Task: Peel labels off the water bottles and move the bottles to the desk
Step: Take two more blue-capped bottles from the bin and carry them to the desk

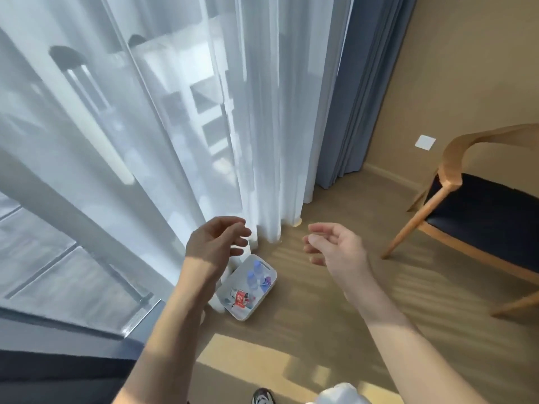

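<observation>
Both hands, left hand [217,243] and right hand [332,246], hang empty, fingers loosely curled. Bottles [254,277] lie in a white bin [243,316] at six o'clock below them; a chair [478,217] stands at three o'clock.

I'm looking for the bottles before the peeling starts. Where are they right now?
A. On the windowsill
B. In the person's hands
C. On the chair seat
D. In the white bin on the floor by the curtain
D: the bottles lie inside the white bin on the floor beside the curtain; both the left hand and the right hand are empty.
</observation>
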Demonstrator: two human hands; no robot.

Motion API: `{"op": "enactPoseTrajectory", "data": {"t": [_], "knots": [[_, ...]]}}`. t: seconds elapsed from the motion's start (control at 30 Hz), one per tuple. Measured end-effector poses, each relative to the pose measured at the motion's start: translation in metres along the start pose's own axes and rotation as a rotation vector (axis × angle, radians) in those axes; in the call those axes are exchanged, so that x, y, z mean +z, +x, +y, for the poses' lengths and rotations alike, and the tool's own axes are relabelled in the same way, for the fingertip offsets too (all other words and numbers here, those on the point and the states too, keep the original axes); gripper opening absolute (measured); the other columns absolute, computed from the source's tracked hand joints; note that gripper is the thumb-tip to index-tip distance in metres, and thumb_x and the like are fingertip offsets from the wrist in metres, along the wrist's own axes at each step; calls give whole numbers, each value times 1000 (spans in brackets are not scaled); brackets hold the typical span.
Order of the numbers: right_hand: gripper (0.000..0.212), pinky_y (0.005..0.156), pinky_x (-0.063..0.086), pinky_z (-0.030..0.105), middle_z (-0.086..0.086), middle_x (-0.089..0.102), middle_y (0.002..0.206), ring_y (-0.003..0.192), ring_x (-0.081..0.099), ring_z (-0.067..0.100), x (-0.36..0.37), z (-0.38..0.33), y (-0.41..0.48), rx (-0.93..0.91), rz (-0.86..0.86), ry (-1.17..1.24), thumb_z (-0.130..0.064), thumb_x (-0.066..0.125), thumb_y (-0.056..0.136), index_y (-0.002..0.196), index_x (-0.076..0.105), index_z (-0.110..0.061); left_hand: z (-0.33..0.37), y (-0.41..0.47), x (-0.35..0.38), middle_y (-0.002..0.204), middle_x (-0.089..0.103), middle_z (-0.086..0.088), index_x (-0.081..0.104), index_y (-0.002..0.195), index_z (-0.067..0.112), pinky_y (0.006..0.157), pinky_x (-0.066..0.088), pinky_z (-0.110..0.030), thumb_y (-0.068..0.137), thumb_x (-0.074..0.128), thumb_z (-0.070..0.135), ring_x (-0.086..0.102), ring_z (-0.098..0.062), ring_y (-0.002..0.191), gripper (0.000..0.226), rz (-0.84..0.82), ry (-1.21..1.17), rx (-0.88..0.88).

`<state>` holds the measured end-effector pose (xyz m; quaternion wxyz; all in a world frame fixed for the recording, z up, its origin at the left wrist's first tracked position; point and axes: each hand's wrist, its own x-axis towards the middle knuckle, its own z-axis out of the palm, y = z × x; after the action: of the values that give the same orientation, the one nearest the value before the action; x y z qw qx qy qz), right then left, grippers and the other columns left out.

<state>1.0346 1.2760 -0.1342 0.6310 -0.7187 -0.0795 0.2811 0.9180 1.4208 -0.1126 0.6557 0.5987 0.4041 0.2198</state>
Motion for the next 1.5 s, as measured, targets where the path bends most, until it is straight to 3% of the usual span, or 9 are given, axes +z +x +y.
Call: {"op": "enactPoseTrajectory", "data": {"t": [0.43,0.63,0.73,0.87,0.97,1.13,1.3,1.4,1.5], "knots": [[15,73,53,30,2,69,85,72,63,9,35,30,261,162,-467,-246,-6,59,86,92,63,-20,-54,147,67,83,71,-9,67,84,17,64,51,-24,86,59,13,61,-15,69,9,344,226,-318],[14,76,55,35,-2,70,83,75,66,11,61,119,336,249,-686,-497,-14,63,84,88,65,-27,-136,203,87,81,72,-1,67,89,16,58,49,-15,85,60,13,62,-11,66,9,414,232,-527],[14,76,53,33,-8,65,77,73,62,10,68,185,366,270,-805,-674,-16,62,82,84,63,-30,-211,236,97,79,71,-3,66,90,13,58,50,-19,86,57,10,61,-11,64,10,353,226,-690],[16,75,49,28,-12,61,80,82,61,14,80,285,417,233,-934,-931,-20,54,85,97,62,-25,-340,280,99,91,70,-6,61,87,19,73,53,-33,85,57,17,64,-16,74,5,213,347,-881],[24,74,42,26,-11,60,85,89,58,17,92,354,455,181,-1044,-1150,-20,51,86,108,60,-22,-422,309,92,110,66,-4,58,111,18,84,53,-34,87,56,24,63,-21,96,25,38,624,-970],[40,89,43,31,2,59,126,112,56,24,115,452,515,18,-1085,-1345,-23,56,86,125,52,-19,-533,367,67,132,57,-6,33,140,22,86,51,-36,84,62,29,59,-28,109,64,-121,947,-872],[69,100,40,34,-2,44,146,126,48,22,154,534,549,-69,-1072,-1286,-23,66,78,140,37,-23,-618,419,65,143,47,-8,19,147,23,95,41,-38,75,75,29,49,-29,124,92,-21,844,-843],[73,106,34,34,-1,32,153,136,38,23,178,581,559,-101,-1140,-1322,-11,62,81,145,29,-22,-660,439,72,144,46,-4,33,143,25,103,39,-37,76,74,24,47,-25,127,79,50,704,-768],[66,94,41,36,5,46,144,126,46,30,189,616,567,-103,-1194,-1405,-9,61,82,141,36,-26,-686,449,75,130,57,0,50,131,25,91,49,-33,76,73,25,57,-23,111,60,157,661,-695]]}}
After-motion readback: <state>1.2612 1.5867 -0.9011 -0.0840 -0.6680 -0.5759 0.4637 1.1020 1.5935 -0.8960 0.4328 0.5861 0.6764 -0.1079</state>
